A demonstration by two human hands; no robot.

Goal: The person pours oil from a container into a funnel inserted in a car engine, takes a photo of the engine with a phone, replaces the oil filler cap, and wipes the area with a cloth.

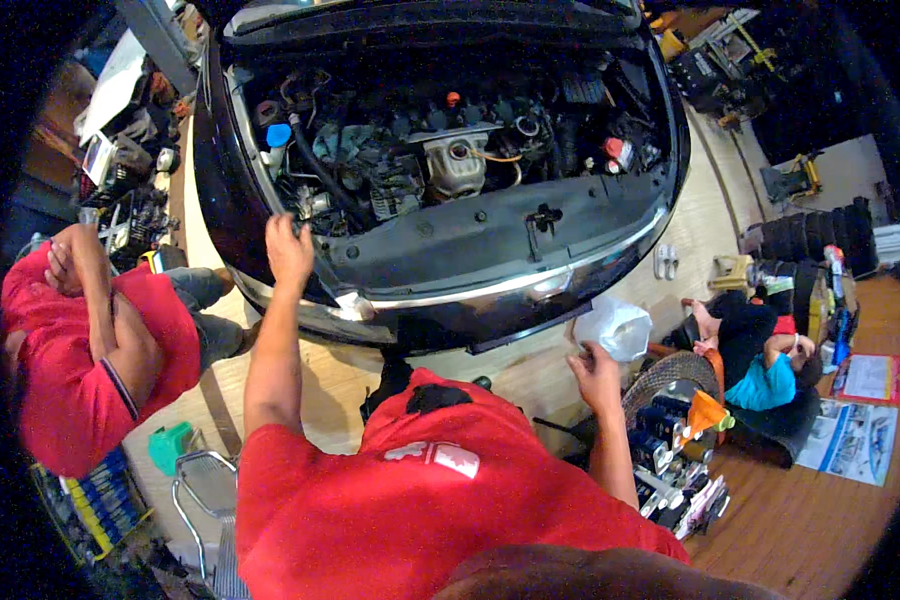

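My left hand (289, 253) is at the left front corner of the engine bay, fingers bent and somewhat apart, with nothing seen in it. Whether it touches the car's edge is unclear. My right hand (598, 376) is raised in front of the bumper, thumb and fingers curled close together. Just beyond its fingertips is a white plastic bag or bag-lined container (615, 327); I cannot tell if they touch. Before me is a dark car's open engine bay, with an engine (456, 161), a blue reservoir cap (278, 135) and a black plastic cover panel (465, 244).
A person in red (105, 352) stands at the left with arms crossed. Another person in a turquoise top (761, 382) sits at the right. A metal-framed chair (202, 480) and a green container (171, 448) stand behind left. Bottles and an orange funnel (703, 415) crowd my right side.
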